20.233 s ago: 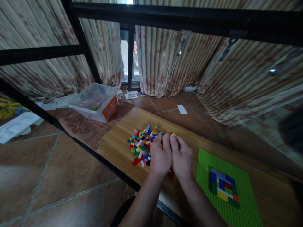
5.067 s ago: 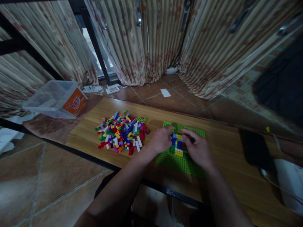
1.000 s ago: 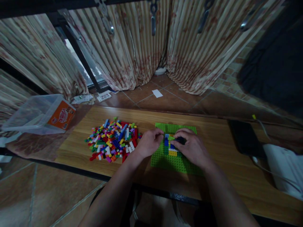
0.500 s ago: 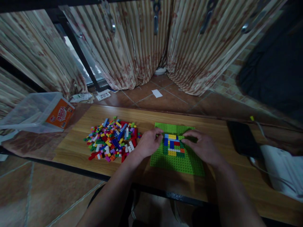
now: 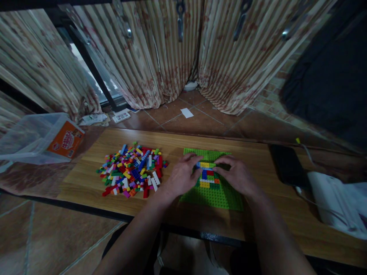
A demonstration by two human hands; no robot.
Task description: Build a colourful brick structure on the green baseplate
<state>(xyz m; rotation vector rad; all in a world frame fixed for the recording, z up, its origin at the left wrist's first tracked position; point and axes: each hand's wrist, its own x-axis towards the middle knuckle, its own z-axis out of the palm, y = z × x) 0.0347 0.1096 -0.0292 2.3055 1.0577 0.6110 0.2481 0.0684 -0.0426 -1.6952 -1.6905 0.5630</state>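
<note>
On the green baseplate (image 5: 212,202) sits a small block of toy bricks (image 5: 210,176) in red, blue, white, yellow, orange and green. My left hand (image 5: 185,175) is closed at the far left corner of it, thumb and fingers pinching about a blue brick (image 5: 198,165). At the far right corner my right hand (image 5: 235,175) pinches a light green brick (image 5: 212,165). Between the two hands runs a row with yellow bricks (image 5: 205,165). My fingers and their shadows hide the sides of the block.
A heap of loose bricks (image 5: 132,172) lies left of the baseplate on the wooden table (image 5: 94,183). A clear plastic bin (image 5: 37,133) stands beyond the left end. To the right are a black phone-like device (image 5: 288,164), a white box-like object (image 5: 323,194) and cables.
My left hand has moved from beside the block onto its far left corner. My right hand still pinches the light green brick. The whole view has shifted slightly.
</note>
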